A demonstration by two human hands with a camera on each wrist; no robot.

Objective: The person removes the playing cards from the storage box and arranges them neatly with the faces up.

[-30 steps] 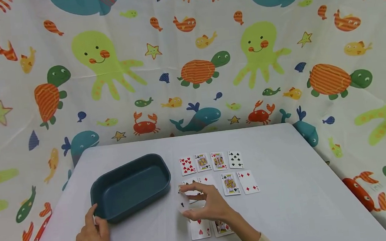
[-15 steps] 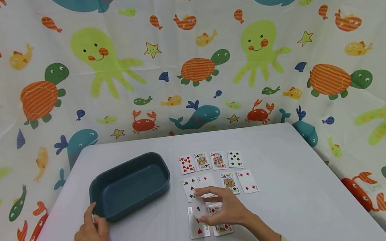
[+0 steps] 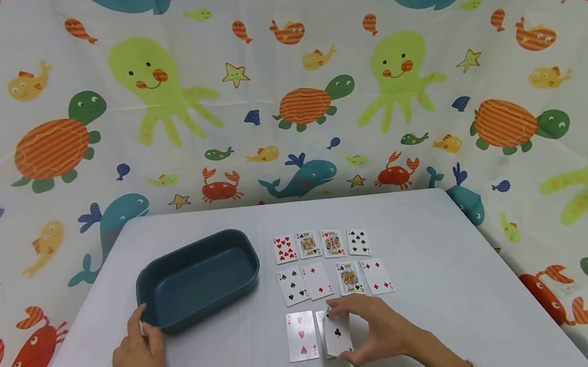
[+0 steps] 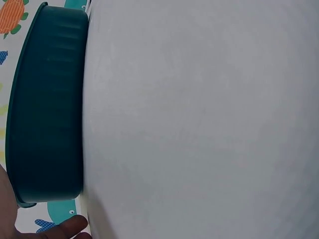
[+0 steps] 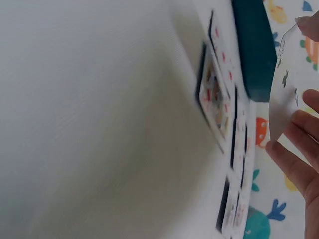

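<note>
In the head view my right hand [image 3: 377, 326] pinches a playing card of clubs [image 3: 338, 339] by its top and bottom edges, thumb below and fingers above. That card covers most of a face card [image 3: 321, 328] lying under it. Beside these lies a playing card of hearts [image 3: 301, 336]. The right wrist view shows the held card [image 5: 284, 89] bowed between thumb and fingers. My left hand [image 3: 137, 364] rests at the near left corner of a dark teal tray [image 3: 210, 308], its index finger touching the rim and its thumb by the wall.
Two rows of face-up cards lie beyond my right hand, among them a ten-like heart card [image 3: 285, 249] and a four of diamonds [image 3: 378, 276]. The white table [image 3: 471, 308] reaches back to a sea-animal curtain [image 3: 302, 106].
My right hand has carried the club card rightward, from beside the tray, past the heart card, to over the face card in the nearest row. My left hand stays at the tray corner.
</note>
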